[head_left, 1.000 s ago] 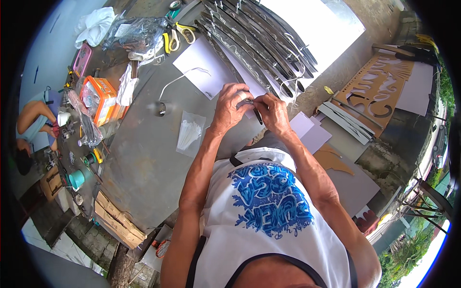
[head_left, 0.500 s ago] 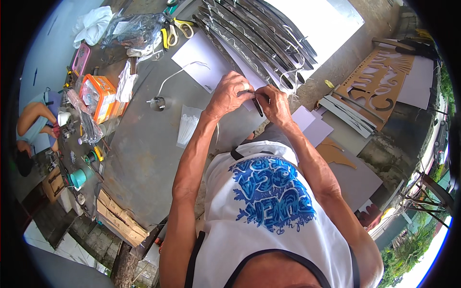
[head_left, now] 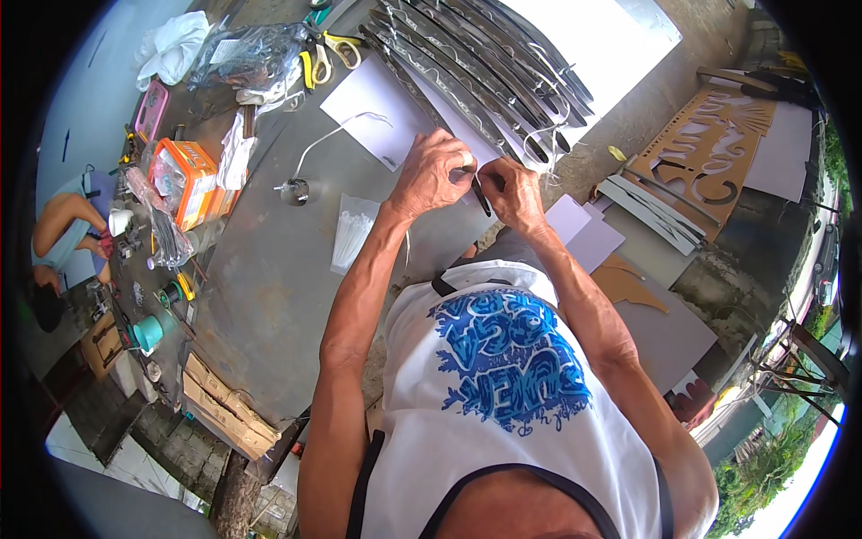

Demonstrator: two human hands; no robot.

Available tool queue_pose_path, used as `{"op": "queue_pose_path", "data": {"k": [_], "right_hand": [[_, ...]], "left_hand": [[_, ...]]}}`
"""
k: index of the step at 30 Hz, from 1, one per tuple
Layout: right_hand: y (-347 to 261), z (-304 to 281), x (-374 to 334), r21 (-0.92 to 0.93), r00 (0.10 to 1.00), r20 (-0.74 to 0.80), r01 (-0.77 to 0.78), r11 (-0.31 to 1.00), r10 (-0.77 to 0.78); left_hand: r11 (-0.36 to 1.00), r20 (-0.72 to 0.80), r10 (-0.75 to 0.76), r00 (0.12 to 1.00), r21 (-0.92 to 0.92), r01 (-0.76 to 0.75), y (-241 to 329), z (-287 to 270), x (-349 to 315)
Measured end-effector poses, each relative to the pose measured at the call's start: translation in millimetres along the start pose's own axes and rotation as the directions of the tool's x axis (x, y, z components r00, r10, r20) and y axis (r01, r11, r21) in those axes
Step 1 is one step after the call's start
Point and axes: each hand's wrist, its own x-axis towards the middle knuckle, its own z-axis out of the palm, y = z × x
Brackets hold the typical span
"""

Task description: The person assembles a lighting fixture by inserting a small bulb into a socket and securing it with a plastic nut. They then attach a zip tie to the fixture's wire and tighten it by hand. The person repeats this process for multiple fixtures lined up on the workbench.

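Note:
Both my hands are at the near end of a long, narrow dark strip (head_left: 486, 206), whose tip sticks out between them toward my body. The fingers of my left hand (head_left: 432, 171) are bent and closed around the strip from the left. From the right, my right hand (head_left: 512, 192) pinches it with thumb and curled fingers. Something thin and pale shows between the fingertips, too small to name. Beyond the hands, several more long dark strips (head_left: 471, 67) lie side by side, with thin pale wires looping over them. White sheets (head_left: 370, 112) lie beneath.
On the grey table (head_left: 260, 296) lie a bag of white cable ties (head_left: 353, 235), a small metal cup (head_left: 294, 192), yellow-handled scissors (head_left: 343, 52) and an orange tub (head_left: 189, 184). A brown cut-out panel (head_left: 705, 148) lies right. Another person (head_left: 67, 229) crouches far left.
My left hand's fingers have shifted slightly and turned at the strip. The right hand stays almost in place, still pinching. The strips lie as before.

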Motion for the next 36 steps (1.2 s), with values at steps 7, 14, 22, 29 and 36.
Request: {"op": "queue_pose_path", "data": {"k": [7,14,22,29,36], "right_hand": [[-5.9,-11.0,-12.9,0.018,0.996,0.009,-0.093,0.996,0.092],[-15.4,-12.4,-15.2,-0.087,1.0,-0.008,0.002,0.996,-0.003],[-3.1,0.5,1.7,-0.278,0.992,0.055,0.127,0.952,-0.117],[-3.6,-1.8,2.6,-0.239,0.992,0.082,0.115,0.964,-0.098],[-2.0,-5.2,3.8,-0.17,0.993,0.115,0.058,0.984,-0.038]], "left_hand": [[0.999,-0.031,0.018,0.999,-0.029,-0.019,-3.6,1.0,-2.0],[0.993,-0.028,0.044,0.999,-0.112,-0.047,-7.5,2.8,-3.8],[0.994,-0.076,0.011,0.997,-0.109,-0.019,-3.2,-1.5,-7.3],[0.937,-0.074,-0.328,0.942,-0.155,0.314,-7.1,-4.9,-38.9],[0.928,-0.098,-0.361,0.927,-0.13,0.348,-2.2,0.5,-33.6]]}}
